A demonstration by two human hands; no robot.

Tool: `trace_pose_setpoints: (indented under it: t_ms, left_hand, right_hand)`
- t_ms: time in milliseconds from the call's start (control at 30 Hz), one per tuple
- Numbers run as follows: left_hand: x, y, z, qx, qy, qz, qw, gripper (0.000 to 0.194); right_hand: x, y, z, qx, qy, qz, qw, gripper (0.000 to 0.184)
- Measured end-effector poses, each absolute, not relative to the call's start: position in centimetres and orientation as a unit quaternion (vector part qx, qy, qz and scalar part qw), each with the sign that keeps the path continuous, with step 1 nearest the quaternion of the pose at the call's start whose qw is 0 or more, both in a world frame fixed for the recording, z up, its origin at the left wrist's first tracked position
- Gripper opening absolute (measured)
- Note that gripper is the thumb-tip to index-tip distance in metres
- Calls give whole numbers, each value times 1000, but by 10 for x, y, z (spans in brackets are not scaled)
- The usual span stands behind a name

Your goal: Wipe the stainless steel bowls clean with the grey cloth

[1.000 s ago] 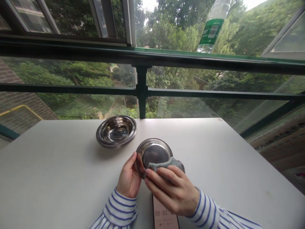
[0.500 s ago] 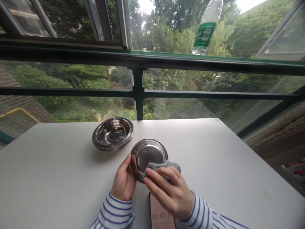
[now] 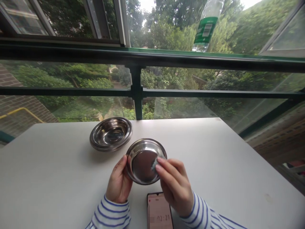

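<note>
A shiny round metal dish (image 3: 143, 162) is tilted toward me above the white table. My left hand (image 3: 119, 181) grips its left rim, thumb on the edge and fingers behind. My right hand (image 3: 176, 183) is closed at the dish's right side, pinching a grey cloth (image 3: 154, 163). Only a small bit of the cloth shows at the fingertips; the rest is hidden by the hand. Beyond the dish, to the left, a stack of similar metal dishes (image 3: 111, 135) rests on the table.
A phone (image 3: 158, 211) showing a running timer lies on the white table (image 3: 214, 165) under my right wrist. Past the table's far edge runs a green railing (image 3: 135, 92) with glass. A plastic bottle with a green label (image 3: 206, 30) stands above the rail.
My right hand has moved the cloth from the dish's lower rim up to its right inner side, and less cloth shows. The dish has shifted slightly left. More of the phone is visible.
</note>
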State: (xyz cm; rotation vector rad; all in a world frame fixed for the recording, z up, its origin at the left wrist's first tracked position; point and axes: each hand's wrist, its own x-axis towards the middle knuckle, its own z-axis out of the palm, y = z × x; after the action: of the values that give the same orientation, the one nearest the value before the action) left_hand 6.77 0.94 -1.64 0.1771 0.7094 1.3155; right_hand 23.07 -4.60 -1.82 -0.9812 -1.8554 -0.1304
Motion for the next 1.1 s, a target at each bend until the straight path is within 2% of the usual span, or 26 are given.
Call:
trace_pose_setpoints:
  t_ms: [100,233,433,633,900,1100]
  left_hand:
    - [67,10,-18,85,320,602,726,26]
    - [67,8,-18,88,330,606,718,24]
    - [68,5,-18,146,337,592,718,4]
    - [72,3,-16,220,341,540,737,12]
    - [67,5,-14,202,339,572,719,11]
    - [72,2,-15,231,332,540,738,11]
  right_hand:
    - [231,-43,-18,-436,-731,-4,526,48]
    - [232,-47,-24,-425,-741,3,520,48]
    - [238,-38,-13,-455,-717,53,526,39]
    - [241,-36,-9,-436,-782,1,445,43]
    - [250,-35,-20,-443,-730,60,516,41]
    - [248,-30,-8,-435,-775,-4,459,41]
